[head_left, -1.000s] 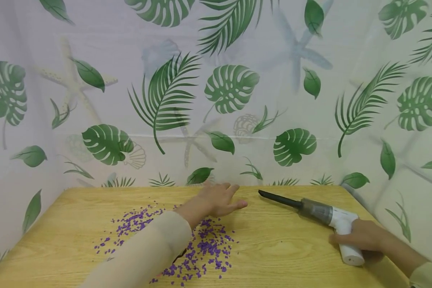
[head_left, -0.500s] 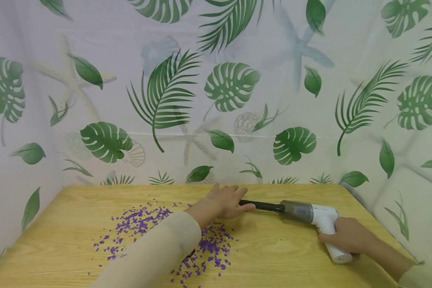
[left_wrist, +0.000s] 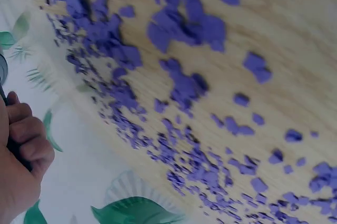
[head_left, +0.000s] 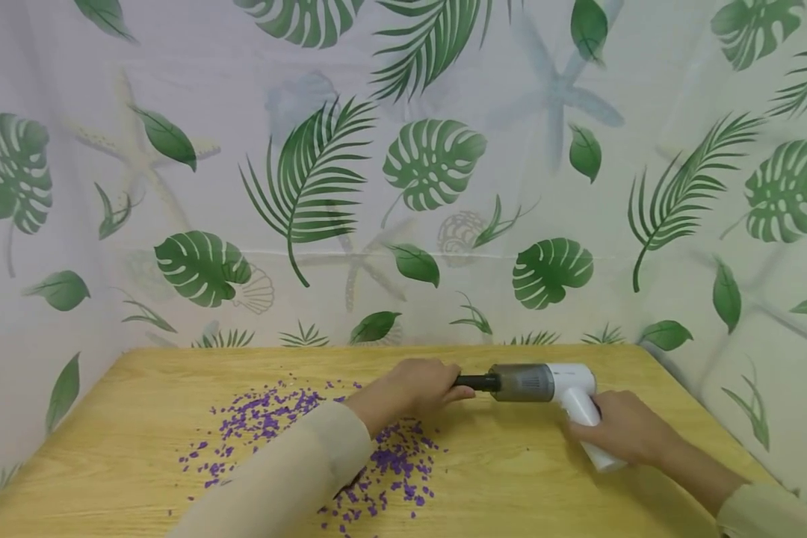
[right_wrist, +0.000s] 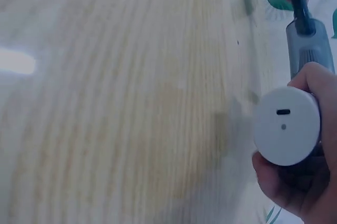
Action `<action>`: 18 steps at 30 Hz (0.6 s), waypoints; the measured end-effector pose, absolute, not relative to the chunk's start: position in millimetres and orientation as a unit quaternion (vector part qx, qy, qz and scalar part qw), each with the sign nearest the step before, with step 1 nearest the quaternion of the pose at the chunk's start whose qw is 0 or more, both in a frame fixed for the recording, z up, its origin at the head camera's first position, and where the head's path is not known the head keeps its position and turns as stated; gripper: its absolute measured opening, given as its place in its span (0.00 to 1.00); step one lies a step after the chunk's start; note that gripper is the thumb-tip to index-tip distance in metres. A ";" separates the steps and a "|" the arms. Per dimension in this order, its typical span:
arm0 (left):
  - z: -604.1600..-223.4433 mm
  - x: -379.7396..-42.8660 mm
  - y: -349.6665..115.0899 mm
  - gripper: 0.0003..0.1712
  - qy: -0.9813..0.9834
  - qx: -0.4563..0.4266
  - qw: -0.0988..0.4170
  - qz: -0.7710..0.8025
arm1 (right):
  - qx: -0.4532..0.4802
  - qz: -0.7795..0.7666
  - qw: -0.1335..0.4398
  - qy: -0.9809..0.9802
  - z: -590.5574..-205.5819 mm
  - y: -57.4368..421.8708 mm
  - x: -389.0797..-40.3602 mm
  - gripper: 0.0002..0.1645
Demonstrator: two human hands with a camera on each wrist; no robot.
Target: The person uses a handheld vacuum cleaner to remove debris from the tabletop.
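A second earlier the left hand had been spread over the wooden table with nothing in it, and the handheld vacuum had sat farther right, its black nozzle slanting clear of those fingers. Now the vacuum had swung over to the left and lay nearly level, and the left hand had closed, its fingers curled round the nozzle. The right hand was wrapped about the white handle, as it had been before. I counted two hands, two pale sleeves, one vacuum with one grey see-through canister, and one table; the purple bits were far too many to number. The vacuum was above the table's right half, beside the scatter and in front of the leaf-printed cloth. The nozzle's tip was lost inside the left hand, and the left forearm covered part of the purple bits. Something dark poked out below that sleeve, too little of it to name. From the left wrist, the hand was cut off at the edge; from the right wrist, the handle's round base hid much of the grip.
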State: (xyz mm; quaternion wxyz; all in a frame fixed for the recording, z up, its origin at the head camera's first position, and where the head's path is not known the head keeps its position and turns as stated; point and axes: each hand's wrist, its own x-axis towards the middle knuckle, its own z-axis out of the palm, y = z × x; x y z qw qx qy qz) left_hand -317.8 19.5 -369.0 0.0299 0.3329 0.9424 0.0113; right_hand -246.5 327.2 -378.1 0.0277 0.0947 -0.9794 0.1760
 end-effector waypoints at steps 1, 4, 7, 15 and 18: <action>-368.6 -316.1 20.6 0.27 0.942 0.333 0.023 0.013 | 0.094 0.181 0.032 -0.979 -378.4 328.4 -248.1 0.16; -368.0 -310.9 26.0 0.27 0.945 0.328 0.001 0.014 | 0.079 0.206 0.045 -0.974 -378.5 331.6 -253.6 0.14; -367.7 -306.8 31.8 0.28 0.951 0.309 -0.015 0.017 | 0.061 0.243 0.051 -0.967 -375.8 331.8 -258.1 0.17; -368.2 -302.6 35.8 0.29 0.960 0.277 -0.032 0.021 | 0.053 0.238 0.052 -0.968 -366.2 329.3 -269.5 0.25; -369.3 -303.2 38.0 0.28 0.960 0.278 -0.016 0.040 | 0.062 0.227 0.062 -0.970 -364.2 333.2 -273.9 0.22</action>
